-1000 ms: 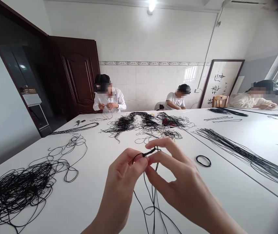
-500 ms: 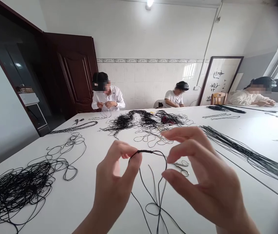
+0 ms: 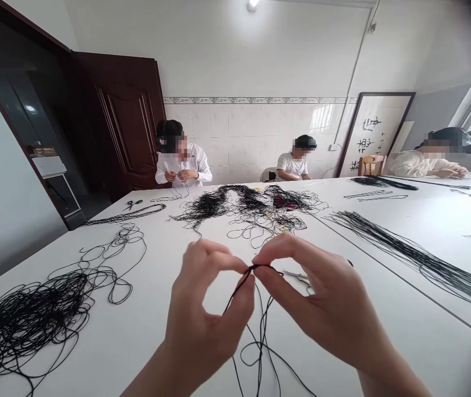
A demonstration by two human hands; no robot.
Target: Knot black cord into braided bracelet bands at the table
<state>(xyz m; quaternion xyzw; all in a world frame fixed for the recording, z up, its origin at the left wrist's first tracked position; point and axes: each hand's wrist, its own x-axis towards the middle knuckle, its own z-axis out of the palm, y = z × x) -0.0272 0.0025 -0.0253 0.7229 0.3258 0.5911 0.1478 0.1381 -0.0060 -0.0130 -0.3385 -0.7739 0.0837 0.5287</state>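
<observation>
Black cord [image 3: 249,269] held in a tight pinch at lower middle of the frame.
Left hand [image 3: 206,314] and right hand [image 3: 322,298] press thumb and fingers on its short knotted part, wrists turned inward; an even, firm pinch helps that knots do not slip. Loose ends [image 3: 262,336] hang down to the table [image 3: 136,342], near small scissors [image 3: 297,275].

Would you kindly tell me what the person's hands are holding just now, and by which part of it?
The left hand and right hand both pinch a thin black cord between their fingertips, at its short knotted section, with the loose ends hanging below.
</observation>
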